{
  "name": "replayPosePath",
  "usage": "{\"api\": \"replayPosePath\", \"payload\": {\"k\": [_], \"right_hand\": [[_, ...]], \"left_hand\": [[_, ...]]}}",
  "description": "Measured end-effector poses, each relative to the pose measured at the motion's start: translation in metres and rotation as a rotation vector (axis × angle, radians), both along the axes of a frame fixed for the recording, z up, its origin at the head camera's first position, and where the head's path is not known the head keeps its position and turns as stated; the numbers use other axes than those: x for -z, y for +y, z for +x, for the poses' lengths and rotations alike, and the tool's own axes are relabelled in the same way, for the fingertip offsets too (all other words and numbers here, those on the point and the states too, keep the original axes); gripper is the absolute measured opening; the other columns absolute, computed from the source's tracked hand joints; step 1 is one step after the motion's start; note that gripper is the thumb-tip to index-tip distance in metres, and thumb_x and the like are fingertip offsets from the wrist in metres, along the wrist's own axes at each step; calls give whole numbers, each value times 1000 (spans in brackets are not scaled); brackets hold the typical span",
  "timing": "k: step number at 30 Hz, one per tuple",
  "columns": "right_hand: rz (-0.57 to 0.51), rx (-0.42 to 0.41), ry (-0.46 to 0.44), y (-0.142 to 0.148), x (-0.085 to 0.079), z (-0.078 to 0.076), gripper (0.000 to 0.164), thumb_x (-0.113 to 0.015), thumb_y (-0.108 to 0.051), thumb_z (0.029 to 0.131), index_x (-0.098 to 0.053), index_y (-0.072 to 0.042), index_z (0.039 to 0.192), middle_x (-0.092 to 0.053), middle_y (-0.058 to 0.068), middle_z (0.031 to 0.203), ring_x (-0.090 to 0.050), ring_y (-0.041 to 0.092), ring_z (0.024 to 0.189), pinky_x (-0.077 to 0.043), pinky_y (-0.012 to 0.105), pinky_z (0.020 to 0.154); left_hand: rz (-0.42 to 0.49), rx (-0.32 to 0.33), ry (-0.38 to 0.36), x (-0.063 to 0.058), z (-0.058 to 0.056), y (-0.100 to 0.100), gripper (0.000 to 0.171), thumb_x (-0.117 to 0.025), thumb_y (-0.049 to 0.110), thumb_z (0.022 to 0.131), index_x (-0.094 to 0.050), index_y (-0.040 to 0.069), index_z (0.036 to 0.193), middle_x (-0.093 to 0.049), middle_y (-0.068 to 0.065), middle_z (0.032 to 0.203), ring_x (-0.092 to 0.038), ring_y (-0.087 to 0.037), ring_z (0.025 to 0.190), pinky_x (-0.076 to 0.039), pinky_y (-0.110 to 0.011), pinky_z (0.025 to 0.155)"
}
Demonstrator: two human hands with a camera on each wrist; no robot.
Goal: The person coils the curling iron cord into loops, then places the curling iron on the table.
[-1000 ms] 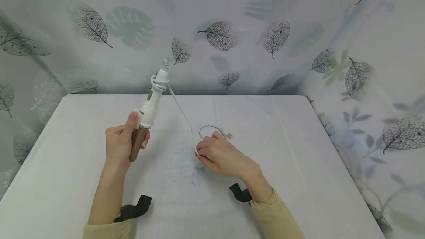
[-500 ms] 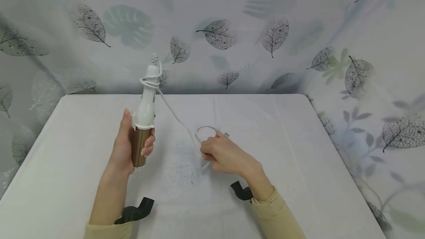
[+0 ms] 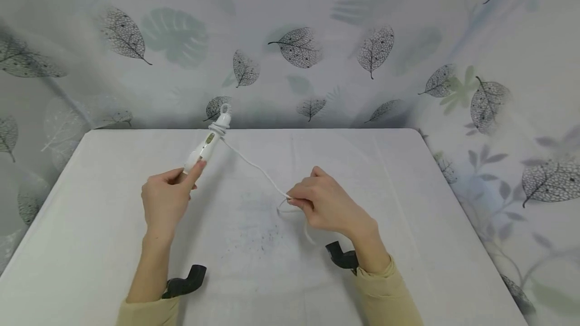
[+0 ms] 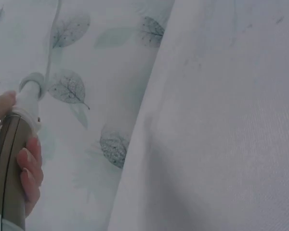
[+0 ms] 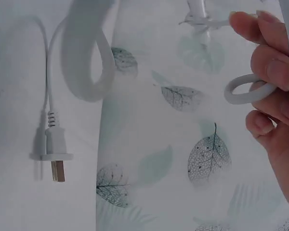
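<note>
My left hand (image 3: 166, 197) grips a curling iron (image 3: 205, 148) with a white handle and brown barrel, tilted up and away over the table. The left wrist view shows fingers (image 4: 30, 168) curled round the brown barrel (image 4: 9, 163) and the thumb near the white collar. Part of the white cord (image 3: 254, 165) is wound about the handle's far end and runs across to my right hand (image 3: 330, 202), which pinches it. In the right wrist view, a cord loop (image 5: 238, 90) pokes from between those fingers, and the two-pin plug (image 5: 56, 139) hangs at the left.
The white table (image 3: 399, 275) has small dark specks (image 3: 263, 240) near its middle. Leaf-patterned cloth (image 3: 335, 39) hangs behind and at the sides. A black curved piece (image 3: 186, 281) sits at the left wrist, another black piece (image 3: 342, 256) at the right.
The curling iron has been turned, its handle now lower and tilted right, with its control panel facing up. My right hand has moved right with the cord, drawing the span between the hands straighter.
</note>
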State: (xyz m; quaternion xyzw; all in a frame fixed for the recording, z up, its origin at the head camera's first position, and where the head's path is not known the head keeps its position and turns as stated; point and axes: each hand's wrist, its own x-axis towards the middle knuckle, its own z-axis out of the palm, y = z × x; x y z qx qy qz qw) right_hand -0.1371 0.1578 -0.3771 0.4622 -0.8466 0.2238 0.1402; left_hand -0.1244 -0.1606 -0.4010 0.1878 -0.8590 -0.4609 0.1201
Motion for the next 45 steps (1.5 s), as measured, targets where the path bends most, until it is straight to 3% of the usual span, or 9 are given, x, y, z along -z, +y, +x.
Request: {"api": "replayPosePath", "payload": {"k": [5, 11, 18, 21, 30, 34, 37, 41, 45], "right_hand": [[-79, 68, 187, 7, -5, -2, 16, -66, 2, 88, -68, -12, 80, -58, -5, 66, -37, 13, 60, -31, 31, 72], [-184, 119, 411, 11, -7, -8, 25, -57, 11, 88, -67, -11, 82, -54, -2, 67, -34, 18, 63, -29, 36, 69], [-302, 198, 545, 14, -9, -14, 11, -65, -10, 95, -70, -10, 85, -58, 0, 70, -32, 21, 65, -26, 39, 69], [-337, 217, 570, 14, -11, -16, 12, -66, -15, 96, -70, -10, 86, -57, 1, 70, -31, 22, 64, -25, 40, 69], [-417, 291, 630, 22, -12, -22, 23, -64, -27, 97, -72, -8, 87, -56, 3, 65, -31, 24, 63, -23, 43, 69], [-443, 329, 625, 30, -10, -28, 25, -67, -31, 95, -73, -9, 85, -56, 3, 65, -31, 26, 63, -21, 45, 69], [-466, 349, 596, 38, -6, -33, 26, -69, -32, 93, -74, -8, 83, -59, 4, 66, -32, 26, 64, -20, 45, 69], [-482, 372, 542, 47, -2, -39, 26, -71, -32, 91, -76, -8, 83, -60, 5, 65, -32, 26, 64, -19, 46, 70], [-510, 412, 512, 54, 1, -42, 24, -72, -30, 89, -74, -7, 81, -56, 5, 62, -31, 26, 64, -19, 47, 72]], "left_hand": [[-238, 45, -113, 1, 1, 2, 76, -63, 80, 76, -77, 15, 112, -71, -8, 79, -56, -21, 61, -38, -30, 46], [-364, 256, -234, 5, -1, 12, 77, -60, 81, 77, -76, 16, 114, -60, -4, 69, -46, -19, 56, -35, -30, 45], [-482, 504, -174, 18, -1, 31, 40, -75, 59, 80, -73, 19, 74, -51, 3, 64, -41, -14, 57, -32, -28, 49], [-535, 630, -129, 19, 2, 37, 44, -77, 54, 80, -63, 16, 64, -35, 6, 58, -33, -11, 56, -27, -26, 50], [-612, 913, -18, 1, 16, 48, 38, -80, 57, 75, -64, 24, 67, -23, 14, 55, -25, -2, 53, -22, -20, 50], [-589, 954, 70, -10, 25, 46, 39, -79, 59, 75, -59, 29, 61, -18, 18, 54, -21, 1, 52, -20, -19, 49], [-494, 961, 49, -19, 30, 40, 40, -80, 58, 75, -58, 29, 59, -18, 19, 53, -21, 3, 51, -22, -18, 48], [-306, 891, -51, -29, 34, 23, 38, -84, 55, 73, -81, 18, 83, -51, 22, 58, -37, 2, 49, -36, -19, 46], [-207, 816, -87, -35, 37, 2, 50, -86, 51, 72, -80, 11, 101, -72, 11, 75, -49, -4, 50, -42, -24, 47]]}}
